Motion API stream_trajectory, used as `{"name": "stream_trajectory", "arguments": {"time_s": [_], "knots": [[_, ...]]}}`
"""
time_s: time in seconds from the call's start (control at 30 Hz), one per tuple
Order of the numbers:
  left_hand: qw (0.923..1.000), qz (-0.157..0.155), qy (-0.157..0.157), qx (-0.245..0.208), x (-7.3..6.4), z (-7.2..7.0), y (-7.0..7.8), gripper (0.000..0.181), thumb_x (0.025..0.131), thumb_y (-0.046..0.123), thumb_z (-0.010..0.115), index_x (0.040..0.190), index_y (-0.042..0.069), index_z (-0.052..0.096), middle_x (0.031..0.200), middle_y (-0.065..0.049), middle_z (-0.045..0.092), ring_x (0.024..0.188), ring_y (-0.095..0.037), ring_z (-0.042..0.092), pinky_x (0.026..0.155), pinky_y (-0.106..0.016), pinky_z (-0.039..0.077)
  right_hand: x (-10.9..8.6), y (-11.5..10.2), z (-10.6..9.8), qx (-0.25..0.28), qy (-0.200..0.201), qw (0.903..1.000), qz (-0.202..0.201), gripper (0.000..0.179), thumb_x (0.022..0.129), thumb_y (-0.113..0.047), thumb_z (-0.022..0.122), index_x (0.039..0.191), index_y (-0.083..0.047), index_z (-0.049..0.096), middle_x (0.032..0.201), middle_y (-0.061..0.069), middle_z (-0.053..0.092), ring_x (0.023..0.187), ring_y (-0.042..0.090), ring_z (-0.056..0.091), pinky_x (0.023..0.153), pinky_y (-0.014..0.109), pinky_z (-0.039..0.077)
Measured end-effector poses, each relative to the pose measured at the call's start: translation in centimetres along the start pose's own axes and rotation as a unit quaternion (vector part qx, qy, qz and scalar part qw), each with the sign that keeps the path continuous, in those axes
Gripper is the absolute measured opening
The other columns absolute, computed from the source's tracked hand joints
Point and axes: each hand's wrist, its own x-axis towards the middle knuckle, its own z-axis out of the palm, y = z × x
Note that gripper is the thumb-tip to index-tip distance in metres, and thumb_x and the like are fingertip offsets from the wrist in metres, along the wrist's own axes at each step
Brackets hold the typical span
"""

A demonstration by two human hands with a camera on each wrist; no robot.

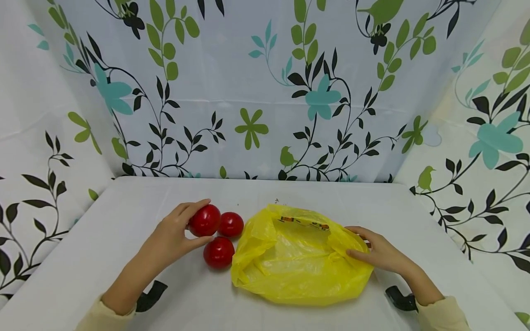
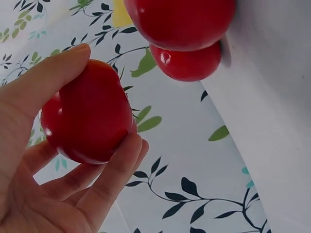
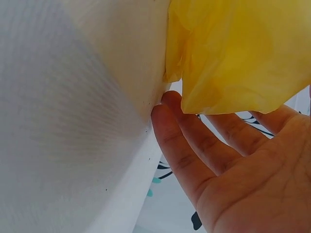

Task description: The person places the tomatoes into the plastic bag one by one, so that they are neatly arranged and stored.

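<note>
My left hand grips a red tomato between thumb and fingers, and the left wrist view shows this tomato raised off the table. Two more tomatoes lie just beside it on the table: one nearer me, the other farther back. To their right a crumpled yellow plastic bag lies with its mouth spread toward the upper left. At the bag's right side, my right hand touches the plastic, its fingers loosely extended. The right wrist view has the bag hanging over those fingers.
A white table carries everything. Behind it and at both sides hangs a curtain printed with leaves and flowers. Black straps show at the wrists, beside pale yellow sleeves.
</note>
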Motion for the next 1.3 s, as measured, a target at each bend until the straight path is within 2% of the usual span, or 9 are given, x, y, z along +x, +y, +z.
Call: {"name": "stream_trajectory", "arguments": {"time_s": [0.33,0.73,1.3], "knots": [[0.9997,0.020,0.004,-0.009,0.0,0.7,1.1,0.077,0.070,0.017,0.089,0.136,0.009,0.051,0.127,-0.017,0.057,0.113,-0.035,0.060,0.079,-0.044,0.058,0.0,0.0,-0.1,-0.002,-0.003,1.0000,0.002,0.055,0.090,-0.027,0.070,0.136,-0.002,0.051,0.132,0.020,0.056,0.111,0.036,0.056,0.092,0.057,0.049],[0.9998,0.011,0.004,-0.013,-0.2,1.2,2.4,0.079,0.067,0.015,0.091,0.136,0.010,0.052,0.126,-0.017,0.058,0.111,-0.036,0.062,0.075,-0.044,0.059,0.1,0.5,0.0,0.000,-0.004,1.0000,0.006,0.055,0.091,-0.028,0.069,0.136,-0.003,0.051,0.134,0.020,0.055,0.113,0.037,0.055,0.094,0.059,0.048],[0.9993,0.024,0.006,-0.028,0.2,1.1,4.1,0.081,0.066,0.016,0.092,0.136,0.013,0.052,0.128,-0.014,0.058,0.111,-0.033,0.062,0.075,-0.043,0.059,0.1,0.3,-0.3,0.002,-0.009,1.0000,0.001,0.055,0.091,-0.025,0.069,0.137,-0.002,0.050,0.135,0.020,0.055,0.114,0.036,0.055,0.093,0.056,0.049]]}}
